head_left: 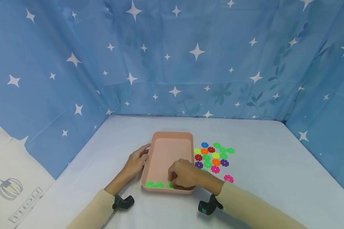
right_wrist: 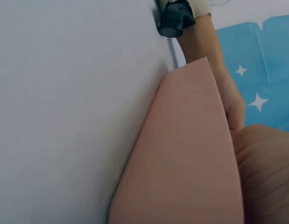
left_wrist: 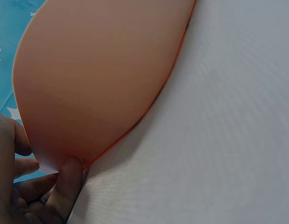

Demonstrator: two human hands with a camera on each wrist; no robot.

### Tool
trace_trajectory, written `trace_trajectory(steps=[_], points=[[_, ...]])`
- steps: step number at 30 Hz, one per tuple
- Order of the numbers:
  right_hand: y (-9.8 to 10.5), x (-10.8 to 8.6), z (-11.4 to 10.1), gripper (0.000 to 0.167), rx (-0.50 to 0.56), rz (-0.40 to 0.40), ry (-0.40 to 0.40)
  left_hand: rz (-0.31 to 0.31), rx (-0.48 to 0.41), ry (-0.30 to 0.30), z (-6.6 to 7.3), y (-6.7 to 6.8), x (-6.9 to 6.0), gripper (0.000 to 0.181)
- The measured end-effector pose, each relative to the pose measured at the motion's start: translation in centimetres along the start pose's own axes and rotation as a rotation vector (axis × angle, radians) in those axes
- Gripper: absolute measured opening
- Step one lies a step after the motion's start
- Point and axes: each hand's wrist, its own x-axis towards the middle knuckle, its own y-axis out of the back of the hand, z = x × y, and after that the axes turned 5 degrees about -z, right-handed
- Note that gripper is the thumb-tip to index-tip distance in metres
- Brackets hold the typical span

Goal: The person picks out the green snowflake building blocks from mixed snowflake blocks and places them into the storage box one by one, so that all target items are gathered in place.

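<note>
Currently, lower centre: left hand (head_left: 136,163) grips pink tray (head_left: 167,152) | right hand (head_left: 184,173) bent beside green discs (head_left: 159,185), pinch cannot be told | right of centre: loose coloured discs (head_left: 216,162)

Head view bright, even; wrist views dimmer, soft shadows.

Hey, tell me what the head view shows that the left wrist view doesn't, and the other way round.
Only the head view: the right hand inside the pink tray, green pieces along its near end, and scattered coloured pieces to its right.

Only the left wrist view: a fingertip low against the tray's outer wall, close to the white tabletop.

Both: the tray, the left hand touching it, the tabletop and the blue star-patterned curtain.
</note>
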Motion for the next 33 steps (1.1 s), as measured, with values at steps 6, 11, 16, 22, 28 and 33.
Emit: trace_trajectory(steps=[6,11,16,22,28,33], points=[[-0.2,0.0,0.0,0.016,-0.021,0.006,-0.002,0.002,0.023,-0.004,0.0,0.0,0.2,0.054],[-0.3,0.0,0.1,0.016,-0.037,0.014,0.004,0.001,0.043,0.004,0.0,0.0,0.3,0.054],[-0.6,-0.2,0.1,0.015,-0.052,0.019,0.021,0.009,0.020,0.010,0.0,-0.1,0.2,0.053],[-1.2,-0.5,0.2,0.016,-0.035,0.029,0.018,-0.003,-0.024,0.032,0.0,-0.3,-0.2,0.054],[-1.0,-0.5,0.2,0.015,0.001,0.055,0.054,0.013,-0.019,0.019,0.0,-0.3,-0.3,0.053],[-0.4,-0.5,0.2,0.012,0.025,0.058,0.077,0.020,-0.020,0.015,0.0,-0.2,0.0,0.053]])
